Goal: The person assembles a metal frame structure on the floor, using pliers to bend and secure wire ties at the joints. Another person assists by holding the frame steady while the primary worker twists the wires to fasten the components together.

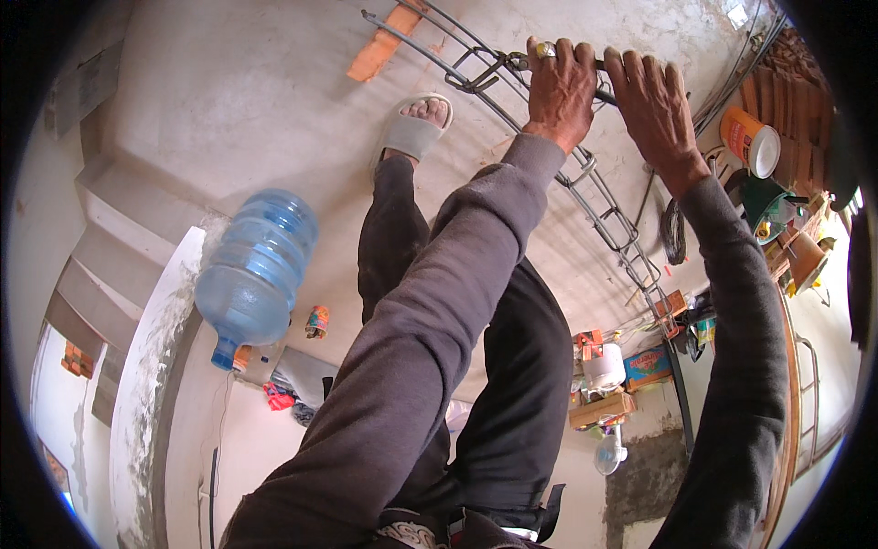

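Slanting from the upper middle down to the right lies a rebar cage (615,222), long steel bars with rectangular stirrups. Over its upper part, my left hand (560,99), a ring on one finger, is closed round a dark metal bar (604,95). My right hand (654,112) grips the same bar a little to the right, knuckles up. The bar's left end meets a stirrup (485,73) near the cage's end. Palms and most of the bar are hidden under the fingers. My foot in a light slide sandal (416,133) stands left of the cage.
A large blue water jug (258,265) lies at left beside a low white wall (151,393). Bricks (384,46) support the cage's far end. An orange-and-white bucket (750,142), stacked bricks (791,119) and a coil of wire (673,233) are at right. A white fan (609,454) stands lower right.
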Tool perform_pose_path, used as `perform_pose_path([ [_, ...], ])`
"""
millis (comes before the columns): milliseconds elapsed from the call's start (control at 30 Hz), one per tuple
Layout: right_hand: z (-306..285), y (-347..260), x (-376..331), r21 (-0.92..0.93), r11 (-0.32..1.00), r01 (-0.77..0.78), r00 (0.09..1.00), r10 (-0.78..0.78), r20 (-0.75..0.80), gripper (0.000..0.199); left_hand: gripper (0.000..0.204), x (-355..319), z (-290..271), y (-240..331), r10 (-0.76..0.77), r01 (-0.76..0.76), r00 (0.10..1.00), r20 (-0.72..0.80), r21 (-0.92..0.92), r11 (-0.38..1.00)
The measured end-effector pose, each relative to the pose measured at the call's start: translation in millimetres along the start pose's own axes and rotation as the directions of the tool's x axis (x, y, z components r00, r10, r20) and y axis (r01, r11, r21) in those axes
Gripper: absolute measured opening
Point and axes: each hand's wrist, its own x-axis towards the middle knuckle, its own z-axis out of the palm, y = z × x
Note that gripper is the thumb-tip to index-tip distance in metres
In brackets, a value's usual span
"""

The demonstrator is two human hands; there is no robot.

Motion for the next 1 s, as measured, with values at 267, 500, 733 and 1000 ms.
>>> perform_pose_path([
  [267, 0, -3, -9, 0.136, 0.990, -0.046, 0.997, 0.037, 0.063, 0.035, 0.043, 1, 3, 1, -0.040, 0.042, 0.991, 0.124, -0.011, 0.999],
  [500, 12, 8, -12, 0.300, 0.950, -0.092, 0.985, 0.042, 0.168, 0.043, 0.044, 0, -4, 1, -0.031, 0.052, 0.981, 0.192, -0.104, 0.993],
  [733, 10, 7, -7, 0.547, 0.765, -0.339, 0.909, 0.117, 0.400, 0.040, 0.046, -6, -4, 3, 0.067, -0.071, 0.993, 0.095, 0.038, 0.997],
  [1000, -9, 11, -17, 0.587, 0.047, -0.808, 0.577, -0.135, 0.806, 0.033, 0.034, 1, -51, -7, 0.018, 0.018, 0.988, 0.151, -0.234, 0.972],
])
